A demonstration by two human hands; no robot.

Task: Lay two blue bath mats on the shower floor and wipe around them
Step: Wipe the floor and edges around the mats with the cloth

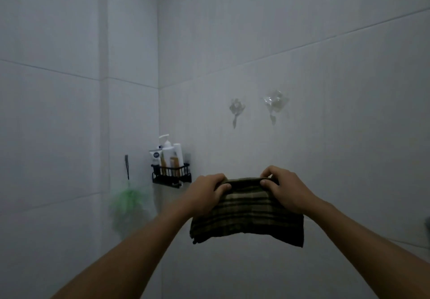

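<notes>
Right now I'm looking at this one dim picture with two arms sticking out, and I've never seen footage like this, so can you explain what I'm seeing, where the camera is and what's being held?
There is no machine here. The camera sits on a person's head, so the two bare arms reaching forward are their own.

The left hand and right hand each pinch the top edge of a dark plaid cloth, holding it up in front of a white tiled wall.

On that wall are two clear stick-on hooks. In the corner, a black wire rack holds bottles and tubes, and a green bath sponge hangs beside it.

The floor and the blue mats are out of view.
</notes>
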